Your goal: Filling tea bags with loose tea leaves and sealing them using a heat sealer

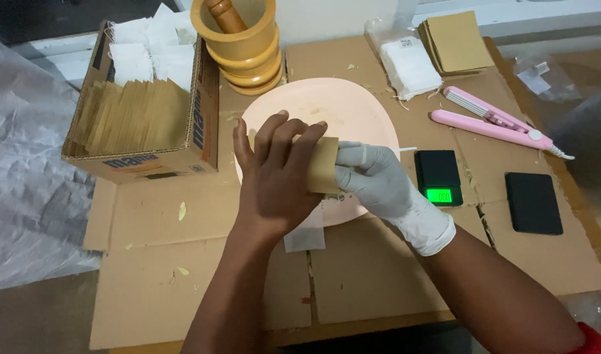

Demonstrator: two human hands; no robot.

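Note:
Over a pale pink plate [353, 108], both hands hold one small brown paper packet [325, 164]. My bare left hand [274, 174] grips the packet from the left, fingers spread across its face. My right hand [376, 180], in a white glove, pinches the packet's right edge. A small white sachet [305, 239] sticks out below my left wrist, resting on the cardboard.
A cardboard box [202, 124] of brown and white packets stands at the left. A wooden mortar and pestle [241, 46] is behind the plate. On the right lie a lit pocket scale [438, 177], a black lid [533, 203], a pink heat sealer [494, 121], and stacks of white [408, 65] and brown sachets [454, 42].

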